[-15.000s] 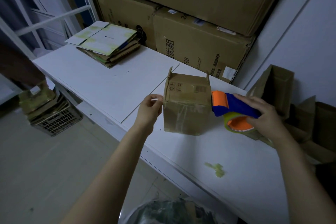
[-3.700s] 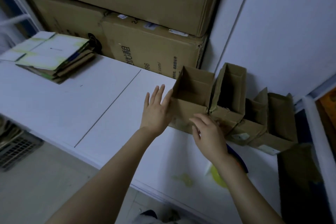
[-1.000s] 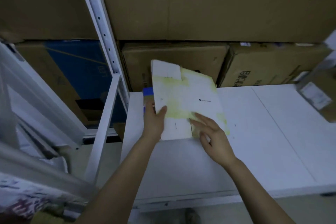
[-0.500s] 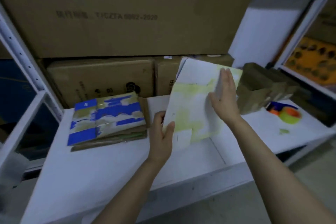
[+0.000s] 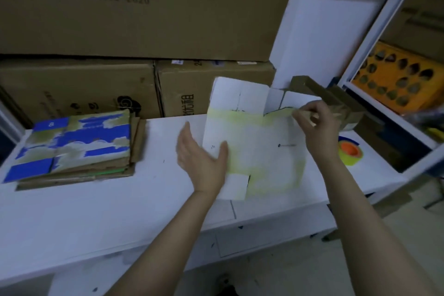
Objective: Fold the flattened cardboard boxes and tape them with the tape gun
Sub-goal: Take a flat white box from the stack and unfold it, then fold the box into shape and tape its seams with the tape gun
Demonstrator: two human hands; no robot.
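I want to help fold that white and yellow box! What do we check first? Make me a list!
1. Right hand has a hold on the flattened box: ok, it pinches a top flap.
2. Left hand steadies the box: ok, its thumb lies on the left part, fingers straight.
3. Box opened into a box shape: not ok, it is flat.
4. Tape gun close by: ok, it lies on the shelf just right of the box.
5. Flaps free of tears: cannot tell, the picture is too blurred.
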